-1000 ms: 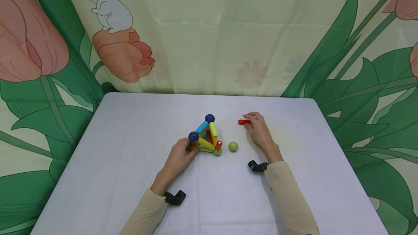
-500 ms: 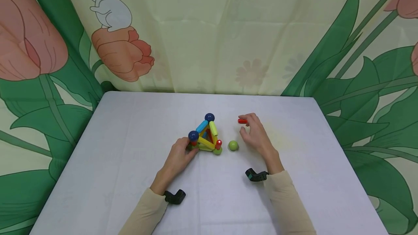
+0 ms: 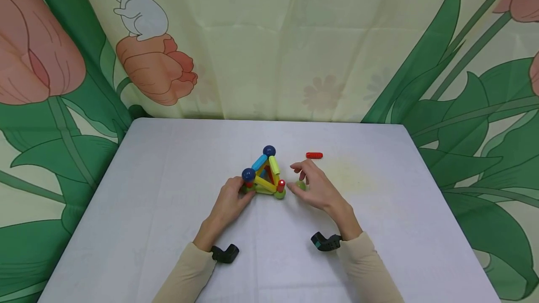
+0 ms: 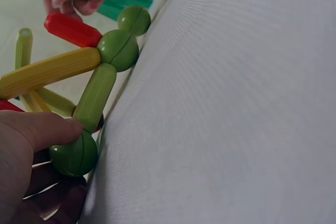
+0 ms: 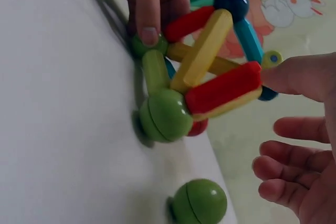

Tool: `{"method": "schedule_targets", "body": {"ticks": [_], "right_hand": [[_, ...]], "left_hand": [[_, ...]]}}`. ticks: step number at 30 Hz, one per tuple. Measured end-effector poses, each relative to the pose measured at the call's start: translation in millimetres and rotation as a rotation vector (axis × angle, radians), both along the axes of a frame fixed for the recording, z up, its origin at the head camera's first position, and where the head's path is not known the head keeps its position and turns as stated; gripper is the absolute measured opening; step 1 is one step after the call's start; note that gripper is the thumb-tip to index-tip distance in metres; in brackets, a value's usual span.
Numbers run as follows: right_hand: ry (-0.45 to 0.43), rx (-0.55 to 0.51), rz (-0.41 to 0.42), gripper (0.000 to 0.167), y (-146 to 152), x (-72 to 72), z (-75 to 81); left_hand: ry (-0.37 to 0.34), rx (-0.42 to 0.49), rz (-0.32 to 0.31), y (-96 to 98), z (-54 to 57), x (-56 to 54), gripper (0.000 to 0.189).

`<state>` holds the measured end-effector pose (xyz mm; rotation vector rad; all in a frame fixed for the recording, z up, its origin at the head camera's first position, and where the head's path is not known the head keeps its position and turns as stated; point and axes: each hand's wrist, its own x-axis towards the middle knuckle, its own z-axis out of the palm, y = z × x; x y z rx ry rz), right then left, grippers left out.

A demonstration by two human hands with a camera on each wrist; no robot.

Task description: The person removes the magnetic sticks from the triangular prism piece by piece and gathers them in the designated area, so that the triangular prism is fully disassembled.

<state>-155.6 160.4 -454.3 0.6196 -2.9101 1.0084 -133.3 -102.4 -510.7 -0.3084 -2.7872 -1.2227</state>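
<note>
A structure of magnetic rods and balls (image 3: 266,184) stands on the table, with yellow, blue, green and red rods joined by dark blue and green balls. My left hand (image 3: 229,200) holds its near left corner, thumb and fingers around a green ball (image 4: 74,153). Beside the structure, my right hand (image 3: 320,190) hovers with relaxed, parted fingers and nothing between them. Its thumb is close to the free end of an upright red rod (image 5: 223,88); contact is unclear. A loose green ball (image 5: 199,202) sits partly hidden behind the right hand in the head view.
A loose red rod (image 3: 314,155) lies beyond the right hand. The white cloth-covered table (image 3: 168,162) ends at a curtain (image 3: 261,60) printed with flowers and a rabbit. A black wrist camera (image 3: 225,254) is on the left wrist, another (image 3: 326,241) on the right.
My right hand has let go of the loose red rod, leaving it on the table, and moved left and nearer, over to the loose green ball. The left hand keeps its hold on the structure.
</note>
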Motion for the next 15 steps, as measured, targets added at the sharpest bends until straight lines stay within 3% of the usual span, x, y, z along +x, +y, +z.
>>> {"method": "schedule_targets", "body": {"ticks": [9,15], "right_hand": [[0.022,-0.039,0.103,0.049,-16.3,6.1,-12.1],[0.023,-0.055,0.119,0.045,-23.7,7.7,-21.5]], "left_hand": [[-0.011,0.005,0.001,0.6,0.8,0.1,0.036],[-0.018,-0.004,0.009,0.7,-0.2,-0.3,0.037]]}}
